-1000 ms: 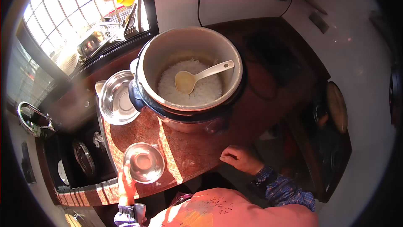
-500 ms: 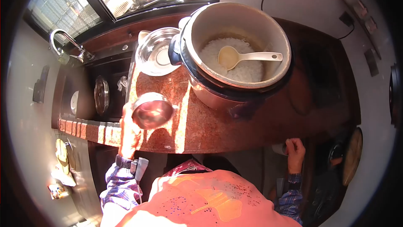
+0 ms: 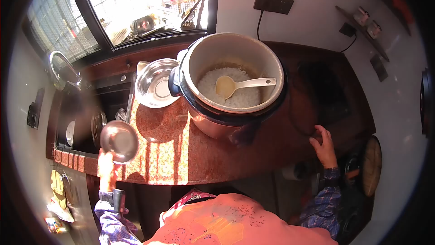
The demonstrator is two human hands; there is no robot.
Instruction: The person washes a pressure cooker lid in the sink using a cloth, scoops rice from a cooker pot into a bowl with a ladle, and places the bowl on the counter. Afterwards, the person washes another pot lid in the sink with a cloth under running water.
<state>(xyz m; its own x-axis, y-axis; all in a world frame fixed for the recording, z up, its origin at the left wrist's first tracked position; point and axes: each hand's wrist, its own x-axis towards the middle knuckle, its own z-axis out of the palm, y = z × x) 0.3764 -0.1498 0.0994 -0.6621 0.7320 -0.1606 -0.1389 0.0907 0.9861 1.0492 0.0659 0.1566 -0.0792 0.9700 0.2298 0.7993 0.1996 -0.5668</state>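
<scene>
My left hand grips a small steel bowl by its near rim, at the counter's front edge beside the sink. The bowl's inside faces up and seems bare. My right hand holds nothing; its fingers are bent and apart above the counter's front edge on the right. Between the hands stands a large rice cooker without a lid, with white rice inside. On the rice rests a pale ladle, its handle against the pot wall. A wider steel bowl sits left of the cooker.
A tap arches over the sink at the left, under a barred window. A dark cooktop lies on the right. Below the counter edge is a whitish round object I cannot identify. A socket with a cord is on the wall.
My left hand has carried the small bowl leftwards, to the sink's edge. My right hand has risen from below the counter edge and its fingers have spread. The view has shifted.
</scene>
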